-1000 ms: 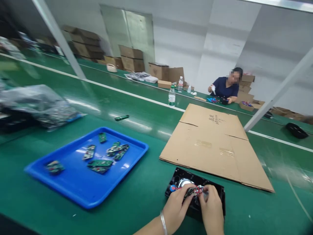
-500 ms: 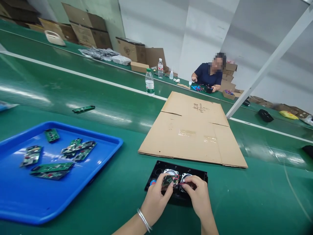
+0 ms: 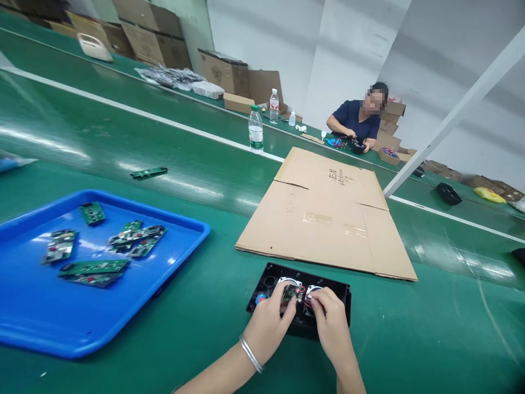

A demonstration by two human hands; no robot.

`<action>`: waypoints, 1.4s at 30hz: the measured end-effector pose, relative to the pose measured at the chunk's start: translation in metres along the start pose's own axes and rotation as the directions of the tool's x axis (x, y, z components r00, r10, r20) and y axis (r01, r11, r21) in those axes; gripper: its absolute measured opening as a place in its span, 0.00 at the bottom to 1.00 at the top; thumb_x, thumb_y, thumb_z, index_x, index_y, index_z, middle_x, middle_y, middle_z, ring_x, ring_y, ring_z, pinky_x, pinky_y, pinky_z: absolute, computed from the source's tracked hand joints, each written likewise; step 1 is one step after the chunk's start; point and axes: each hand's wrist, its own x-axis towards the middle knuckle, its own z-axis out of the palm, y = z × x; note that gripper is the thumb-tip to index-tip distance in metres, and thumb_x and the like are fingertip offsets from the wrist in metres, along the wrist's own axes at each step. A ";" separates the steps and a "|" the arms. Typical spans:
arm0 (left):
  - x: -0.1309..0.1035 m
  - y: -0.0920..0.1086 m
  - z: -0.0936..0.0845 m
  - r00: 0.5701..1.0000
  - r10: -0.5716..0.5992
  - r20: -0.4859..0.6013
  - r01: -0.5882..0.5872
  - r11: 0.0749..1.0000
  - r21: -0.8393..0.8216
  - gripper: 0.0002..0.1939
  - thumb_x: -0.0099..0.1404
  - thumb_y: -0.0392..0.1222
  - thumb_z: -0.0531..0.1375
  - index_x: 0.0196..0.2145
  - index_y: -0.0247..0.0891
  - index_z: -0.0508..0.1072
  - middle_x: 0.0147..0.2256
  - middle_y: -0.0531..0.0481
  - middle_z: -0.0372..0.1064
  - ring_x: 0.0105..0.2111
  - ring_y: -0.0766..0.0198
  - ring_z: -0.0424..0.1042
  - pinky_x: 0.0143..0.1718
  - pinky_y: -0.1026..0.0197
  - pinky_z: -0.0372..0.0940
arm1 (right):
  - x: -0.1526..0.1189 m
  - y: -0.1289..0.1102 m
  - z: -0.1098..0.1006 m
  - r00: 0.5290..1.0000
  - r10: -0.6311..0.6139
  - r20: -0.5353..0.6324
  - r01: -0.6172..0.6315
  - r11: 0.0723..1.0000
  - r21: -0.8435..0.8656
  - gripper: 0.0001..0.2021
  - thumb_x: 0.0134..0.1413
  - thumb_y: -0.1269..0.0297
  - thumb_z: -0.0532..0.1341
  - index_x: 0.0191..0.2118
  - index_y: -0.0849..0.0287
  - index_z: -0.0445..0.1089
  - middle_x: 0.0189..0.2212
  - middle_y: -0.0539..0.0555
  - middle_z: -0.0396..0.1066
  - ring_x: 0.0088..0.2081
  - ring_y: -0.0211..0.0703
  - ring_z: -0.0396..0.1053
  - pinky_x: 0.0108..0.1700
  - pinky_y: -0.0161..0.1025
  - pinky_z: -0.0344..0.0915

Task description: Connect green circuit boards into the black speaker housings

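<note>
Across the way, the co-worker's free hand point(image 3: 350, 133), raised in the earlier frame, is now down at a dark part point(image 3: 356, 146). Nearer to me, the worker's right hand point(image 3: 330, 314) now sits slightly higher against the board than half a second ago.

Left hand point(image 3: 266, 325): thumb and fingers pinch a small circuit board point(image 3: 289, 294) by its edges, above the left speaker point(image 3: 287, 281). Right hand: thumb and forefinger pressed together over the right speaker point(image 3: 309, 310), pinching what looks like the end of thin red leads point(image 3: 301, 290); tip too small to be certain. Both speakers sit in a black housing point(image 3: 338, 284) flat on the bench, just below the cardboard sheet point(image 3: 328, 219) and well apart from the blue tray point(image 3: 61, 312).

Risks, my judgement: a sideways tug by the right hand could strain a joint on the board; a loosened left pinch could drop the board onto a speaker cone; slack leads could snag on a speaker frame
</note>
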 end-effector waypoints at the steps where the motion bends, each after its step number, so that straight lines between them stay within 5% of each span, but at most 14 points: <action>1: 0.000 0.000 0.000 1.000 -0.004 0.006 0.004 1.000 -0.008 0.10 0.61 0.42 0.47 0.38 0.41 0.64 0.24 0.53 0.73 0.22 0.61 0.74 0.25 0.62 0.66 | 0.000 0.000 -0.001 1.000 -0.011 0.022 0.011 0.999 -0.032 0.13 0.59 0.64 0.48 0.33 0.57 0.69 0.30 0.53 0.68 0.32 0.40 0.66 0.35 0.36 0.64; 15: 0.001 -0.005 -0.004 0.972 0.130 0.197 -0.146 0.987 0.067 0.10 0.62 0.37 0.43 0.37 0.40 0.62 0.25 0.50 0.71 0.25 0.60 0.72 0.26 0.62 0.64 | 0.000 0.001 0.004 0.983 -0.125 0.136 0.166 0.920 -0.354 0.10 0.57 0.72 0.50 0.31 0.57 0.68 0.28 0.51 0.66 0.31 0.40 0.63 0.33 0.38 0.61; 20: 0.003 -0.008 -0.010 0.944 0.175 0.278 -0.189 0.982 0.021 0.11 0.62 0.37 0.44 0.39 0.41 0.63 0.31 0.49 0.73 0.30 0.60 0.73 0.30 0.62 0.64 | -0.001 0.006 0.002 0.989 -0.116 0.091 0.138 0.945 -0.297 0.09 0.57 0.70 0.50 0.35 0.57 0.67 0.29 0.51 0.67 0.31 0.40 0.64 0.33 0.37 0.63; 24: 0.003 -0.012 -0.012 0.939 0.158 0.306 -0.149 0.987 -0.053 0.12 0.63 0.40 0.43 0.41 0.41 0.62 0.31 0.49 0.72 0.30 0.60 0.72 0.29 0.62 0.64 | -0.002 0.002 -0.002 0.993 -0.085 0.086 0.101 0.974 -0.204 0.13 0.56 0.72 0.51 0.45 0.54 0.63 0.39 0.53 0.65 0.38 0.41 0.65 0.38 0.37 0.65; 29: 0.003 -0.014 -0.010 0.938 0.171 0.303 -0.152 0.985 -0.084 0.12 0.63 0.39 0.43 0.39 0.41 0.63 0.31 0.49 0.71 0.31 0.60 0.71 0.31 0.62 0.63 | 0.000 -0.003 -0.003 0.981 -0.122 0.153 0.160 0.950 -0.267 0.08 0.58 0.71 0.50 0.38 0.55 0.65 0.34 0.51 0.66 0.37 0.42 0.64 0.38 0.39 0.64; 36: 0.005 -0.008 -0.012 0.934 0.155 0.321 -0.139 0.988 -0.073 0.11 0.61 0.36 0.43 0.37 0.42 0.63 0.29 0.50 0.70 0.30 0.61 0.71 0.31 0.62 0.63 | 0.000 -0.001 0.003 0.983 -0.156 0.098 0.178 0.939 -0.295 0.08 0.59 0.69 0.49 0.35 0.56 0.65 0.31 0.52 0.66 0.34 0.42 0.64 0.35 0.39 0.64; 40: 0.007 -0.005 -0.009 0.949 0.130 0.288 -0.117 0.991 -0.061 0.09 0.62 0.38 0.43 0.37 0.41 0.61 0.27 0.51 0.70 0.26 0.61 0.71 0.26 0.62 0.63 | -0.002 0.002 -0.007 0.986 -0.161 0.037 0.165 0.953 -0.254 0.10 0.58 0.69 0.50 0.42 0.54 0.65 0.39 0.54 0.67 0.42 0.44 0.65 0.41 0.42 0.66; 42: 0.008 -0.006 -0.006 0.961 0.109 0.252 -0.099 0.994 -0.055 0.10 0.63 0.39 0.43 0.39 0.40 0.60 0.24 0.53 0.69 0.22 0.61 0.70 0.24 0.62 0.62 | -0.002 0.004 -0.015 0.981 -0.192 0.033 0.191 0.915 -0.356 0.19 0.52 0.65 0.57 0.51 0.53 0.59 0.50 0.57 0.61 0.53 0.50 0.57 0.51 0.51 0.60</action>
